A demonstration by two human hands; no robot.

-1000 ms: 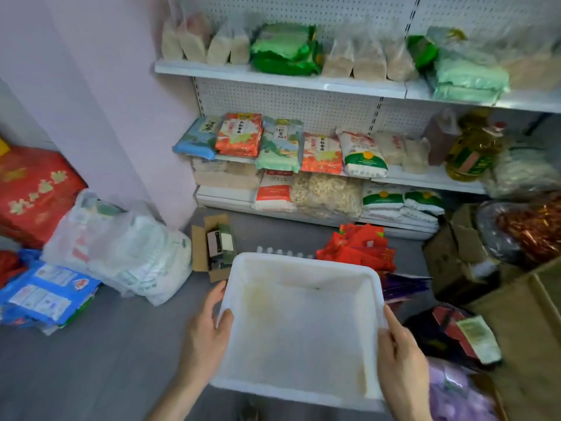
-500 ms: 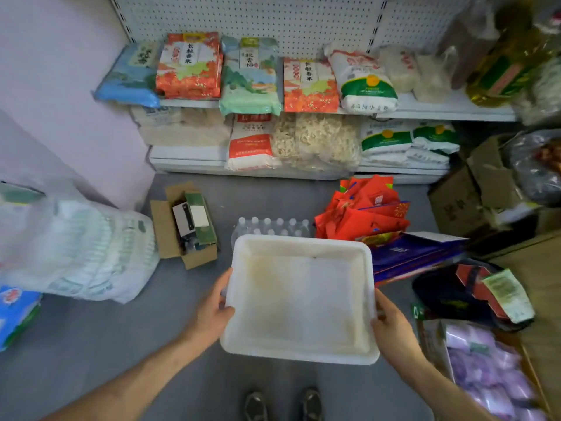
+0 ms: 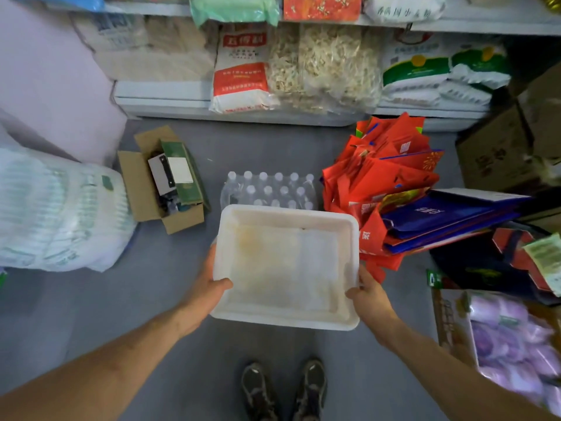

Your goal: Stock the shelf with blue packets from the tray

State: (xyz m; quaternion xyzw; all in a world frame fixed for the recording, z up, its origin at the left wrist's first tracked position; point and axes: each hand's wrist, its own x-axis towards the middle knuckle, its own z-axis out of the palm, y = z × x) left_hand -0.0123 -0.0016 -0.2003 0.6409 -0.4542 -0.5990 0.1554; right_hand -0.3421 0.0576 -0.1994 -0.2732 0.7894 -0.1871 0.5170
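tray [image 3: 287, 213] stained, lettering on sack [image 3: 241, 75] blurred

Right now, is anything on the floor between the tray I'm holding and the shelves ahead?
Yes: a wrapped pack of water bottles sits just past the tray, with a pile of red bags to its right. Beyond them, bare floor reaches the bottom shelf.
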